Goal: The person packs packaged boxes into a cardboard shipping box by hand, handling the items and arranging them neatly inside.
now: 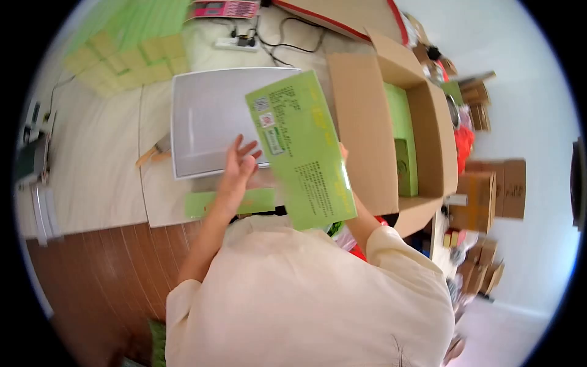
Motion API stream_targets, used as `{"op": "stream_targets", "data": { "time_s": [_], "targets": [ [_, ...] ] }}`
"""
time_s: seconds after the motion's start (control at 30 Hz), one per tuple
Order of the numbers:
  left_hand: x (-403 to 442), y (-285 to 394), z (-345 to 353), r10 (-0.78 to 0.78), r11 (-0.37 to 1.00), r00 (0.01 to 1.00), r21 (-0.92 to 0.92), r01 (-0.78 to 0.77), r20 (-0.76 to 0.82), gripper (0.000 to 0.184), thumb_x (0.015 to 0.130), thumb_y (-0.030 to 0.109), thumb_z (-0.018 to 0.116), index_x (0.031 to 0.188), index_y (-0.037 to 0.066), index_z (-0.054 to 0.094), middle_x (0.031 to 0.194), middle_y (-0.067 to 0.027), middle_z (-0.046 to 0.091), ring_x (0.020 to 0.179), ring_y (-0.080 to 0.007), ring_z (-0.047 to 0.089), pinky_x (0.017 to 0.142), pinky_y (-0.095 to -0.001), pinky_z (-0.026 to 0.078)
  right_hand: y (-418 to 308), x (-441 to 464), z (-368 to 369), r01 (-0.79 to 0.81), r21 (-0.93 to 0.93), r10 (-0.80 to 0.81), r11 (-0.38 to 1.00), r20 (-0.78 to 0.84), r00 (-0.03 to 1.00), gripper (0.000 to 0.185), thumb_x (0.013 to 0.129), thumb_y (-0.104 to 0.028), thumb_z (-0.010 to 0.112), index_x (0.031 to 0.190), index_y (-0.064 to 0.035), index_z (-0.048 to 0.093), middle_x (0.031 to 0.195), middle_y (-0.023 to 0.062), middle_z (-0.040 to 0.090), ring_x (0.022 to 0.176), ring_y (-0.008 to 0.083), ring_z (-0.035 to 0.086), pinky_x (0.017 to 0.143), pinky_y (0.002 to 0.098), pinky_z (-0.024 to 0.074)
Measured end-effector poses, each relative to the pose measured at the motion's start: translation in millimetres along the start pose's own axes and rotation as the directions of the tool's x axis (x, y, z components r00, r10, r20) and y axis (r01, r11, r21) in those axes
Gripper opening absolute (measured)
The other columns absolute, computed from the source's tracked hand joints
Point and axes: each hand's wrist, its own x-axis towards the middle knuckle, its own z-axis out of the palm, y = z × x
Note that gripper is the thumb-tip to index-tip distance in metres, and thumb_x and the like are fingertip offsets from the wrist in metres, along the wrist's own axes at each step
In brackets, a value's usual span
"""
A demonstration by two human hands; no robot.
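A flat green box point(302, 147) printed with dark text and a code square is held up and tilted in front of me. My right hand point(344, 153) grips its right edge, with most of the fingers hidden behind it. My left hand point(237, 171) is open beside the box's left edge, fingers apart, over the near side of a white tray point(208, 122). Below that hand another green box point(260, 200) lies at the table's front edge, partly covered by my forearm.
An open cardboard carton point(367, 134) at the right has green boxes point(400, 116) inside. Many green boxes point(140, 55) are stacked at the back left. A power strip point(237, 43) with cables and a pink device point(225, 9) are at the back. A wooden-handled tool point(153, 153) lies by the tray.
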Motion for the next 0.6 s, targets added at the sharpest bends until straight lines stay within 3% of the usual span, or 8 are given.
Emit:
{"op": "stream_targets", "data": {
  "time_s": [0.07, 0.1, 0.23, 0.33, 0.6],
  "targets": [
    [5, -13, 19, -0.110, 0.994, 0.964, 0.013, 0.110, 0.242, 0.084, 0.088, 0.041, 0.059, 0.146, 0.006, 0.009, 0.143, -0.0168, 0.029, 0.128, -0.0245, 0.036, 0.101, -0.0347, 0.035, 15, -4, -11, 0.018, 0.071, -0.020, 0.997, 0.034, 0.999, 0.064, 0.078, -0.055, 0.056, 0.122, -0.0084, 0.056, 0.107, 0.0082, 0.063, 0.085, 0.0213, 0.062, 0.069, 0.0345, 0.0511],
    [8, -12, 28, -0.124, 0.992, 0.952, 0.033, 0.120, 0.279, 0.084, 0.088, 0.041, 0.059, 0.146, 0.006, 0.009, 0.143, -0.0168, 0.029, 0.128, -0.0245, 0.036, 0.101, -0.0347, 0.035, 20, -8, -14, 0.030, 0.089, -0.033, 0.996, 0.035, 0.999, 0.064, 0.079, -0.055, 0.055, 0.122, -0.0081, 0.056, 0.107, 0.0083, 0.063, 0.085, 0.0212, 0.062, 0.070, 0.0345, 0.0512],
    [6, 11, 72, -0.195, 0.980, 0.941, 0.096, 0.175, 0.277, 0.089, 0.087, 0.038, 0.061, 0.146, 0.003, 0.003, 0.145, -0.0178, 0.023, 0.130, -0.0258, 0.031, 0.104, -0.0356, 0.031, 32, -24, -31, 0.082, 0.135, -0.084, 0.987, 0.009, 0.996, 0.060, 0.082, -0.053, 0.053, 0.121, -0.0070, 0.057, 0.108, 0.0087, 0.064, 0.087, 0.0209, 0.062, 0.072, 0.0345, 0.0517],
    [8, 10, 103, -0.093, 0.991, 0.943, 0.117, 0.058, 0.319, 0.089, 0.088, 0.034, 0.061, 0.145, 0.001, 0.002, 0.143, -0.0170, 0.026, 0.128, -0.0249, 0.033, 0.104, -0.0333, 0.031, 24, -38, -39, 0.145, 0.124, -0.143, 0.982, -0.019, 0.989, 0.058, 0.084, -0.052, 0.052, 0.120, -0.0062, 0.057, 0.108, 0.0090, 0.064, 0.088, 0.0206, 0.063, 0.074, 0.0345, 0.0521],
    [32, -2, 173, -0.145, 0.976, 0.940, 0.200, 0.085, 0.310, 0.087, 0.088, 0.034, 0.061, 0.145, -0.002, 0.006, 0.132, -0.0139, 0.034, 0.112, -0.0207, 0.038, 0.098, -0.0308, 0.032, -56, -78, -35, 0.344, 0.009, -0.342, 0.939, -0.091, 0.935, 0.053, 0.091, -0.048, 0.048, 0.118, -0.0041, 0.058, 0.108, 0.0097, 0.065, 0.091, 0.0200, 0.064, 0.078, 0.0344, 0.0530]
  ]
}}
